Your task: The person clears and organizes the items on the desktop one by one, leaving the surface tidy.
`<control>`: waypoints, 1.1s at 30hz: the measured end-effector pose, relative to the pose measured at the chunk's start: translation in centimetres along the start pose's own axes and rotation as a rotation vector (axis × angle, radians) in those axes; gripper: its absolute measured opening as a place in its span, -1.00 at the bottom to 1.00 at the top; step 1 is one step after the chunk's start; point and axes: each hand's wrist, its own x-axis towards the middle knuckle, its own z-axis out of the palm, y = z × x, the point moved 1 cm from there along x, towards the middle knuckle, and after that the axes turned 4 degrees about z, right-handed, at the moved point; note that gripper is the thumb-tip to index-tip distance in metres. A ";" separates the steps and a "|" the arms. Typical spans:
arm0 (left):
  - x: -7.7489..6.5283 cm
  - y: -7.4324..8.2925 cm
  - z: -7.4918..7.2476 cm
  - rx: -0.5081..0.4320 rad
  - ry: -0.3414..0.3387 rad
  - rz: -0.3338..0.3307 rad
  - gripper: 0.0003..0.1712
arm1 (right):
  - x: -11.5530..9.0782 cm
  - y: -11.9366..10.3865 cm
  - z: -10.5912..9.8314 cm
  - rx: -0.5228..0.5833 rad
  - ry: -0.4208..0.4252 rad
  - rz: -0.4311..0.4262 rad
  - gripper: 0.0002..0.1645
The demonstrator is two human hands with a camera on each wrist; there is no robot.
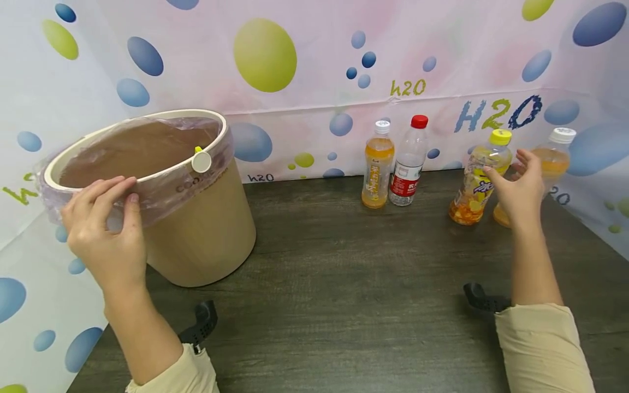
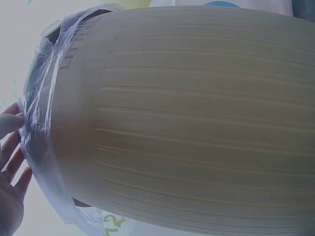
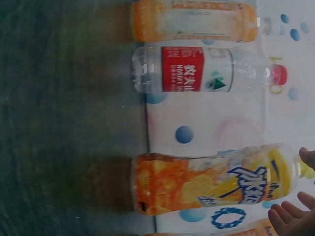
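My left hand (image 1: pixel 105 229) is at the near-left rim of a beige trash bin (image 1: pixel 206 234) lined with a thin translucent bag (image 1: pixel 164 199). Its fingertips overlap the bagged rim, fingers nearly straight; the left wrist view shows the fingers (image 2: pixel 11 142) right at the bag's edge. My right hand (image 1: pixel 523 188) reaches around the upper part of a yellow-capped drink bottle (image 1: pixel 476 188), thumb on one side and fingers spread on the other. In the right wrist view, this bottle (image 3: pixel 211 182) stands on the table, partly filled with orange-brown drink. A white-capped bottle (image 1: pixel 552 158) is partly hidden behind the hand.
Left of the yellow-capped bottle stand a clear red-capped bottle (image 1: pixel 409 158) and a white-capped bottle of orange drink (image 1: pixel 377 169). All are on the dark wood table (image 1: pixel 334 289), before a bubble-patterned backdrop (image 1: pixel 314 71). A round clip (image 1: pixel 201 162) sits on the bin's rim.
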 end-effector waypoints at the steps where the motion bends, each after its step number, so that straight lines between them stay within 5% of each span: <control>1: 0.0 0.0 -0.1 0.003 0.000 -0.003 -0.87 | 0.7 0.8 0.3 0.029 0.002 0.007 -0.11; 7: 0.1 -0.1 -0.2 0.014 -0.005 -0.005 -0.87 | 3.1 4.3 1.3 0.112 -0.055 0.054 -0.02; 16: 0.1 0.0 0.0 -0.001 -0.014 0.016 -0.87 | 0.2 2.5 1.5 -0.021 -0.154 0.089 0.05; 33: 0.3 2.1 -0.4 0.013 -0.025 -0.011 -0.87 | -0.5 2.1 1.9 -0.039 -0.157 0.104 0.06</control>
